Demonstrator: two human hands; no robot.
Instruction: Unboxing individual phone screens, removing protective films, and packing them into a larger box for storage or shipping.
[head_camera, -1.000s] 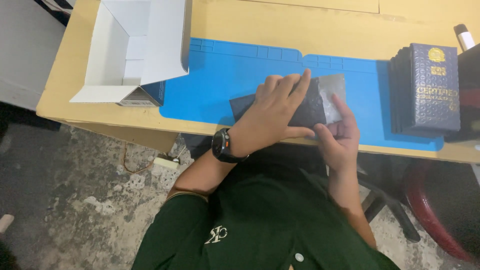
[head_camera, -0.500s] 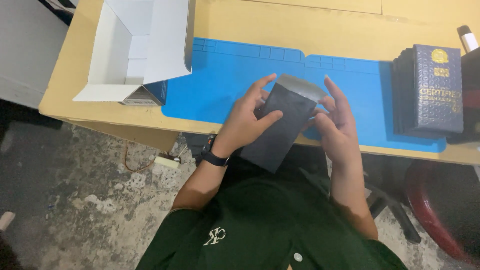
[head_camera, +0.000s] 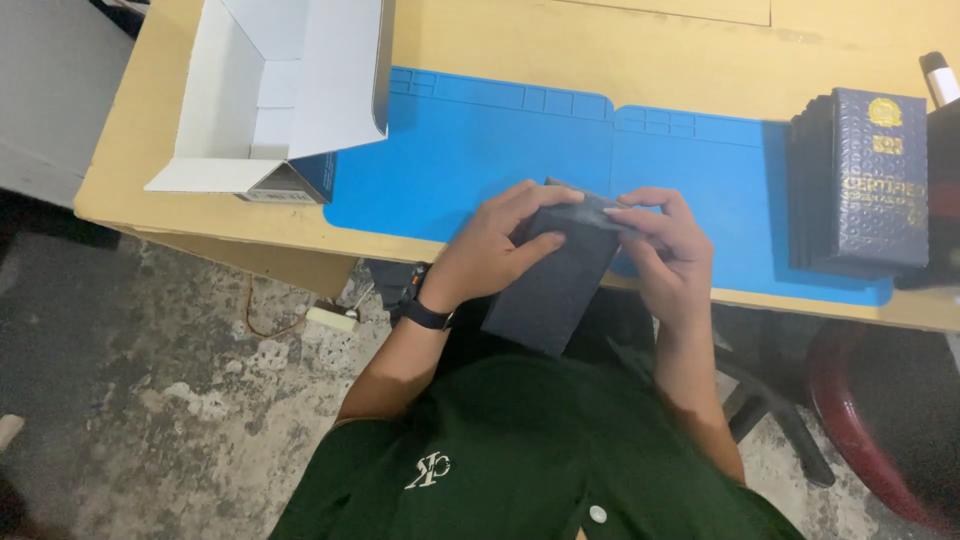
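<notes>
- A matte, dark charcoal pouch (head_camera: 553, 285) with a paler grey top edge, seen from above;
- a bright blue mat (head_camera: 480, 140) moulded with small square compartments along its far edge;
- a pale tan wooden table (head_camera: 600, 50);
- an open box (head_camera: 265, 95), white inside, dark blue at its lower corner;
- navy booklets (head_camera: 870, 180), embossed in a fine scale pattern, with gold emblem and lettering;
- a black wristwatch (head_camera: 420, 305); a dark green shirt (head_camera: 520, 460) with a small white logo;
- mottled grey concrete floor (head_camera: 150, 400).

Pale wooden table (head_camera: 640, 60) over rough, stained concrete floor (head_camera: 150, 400).
</notes>
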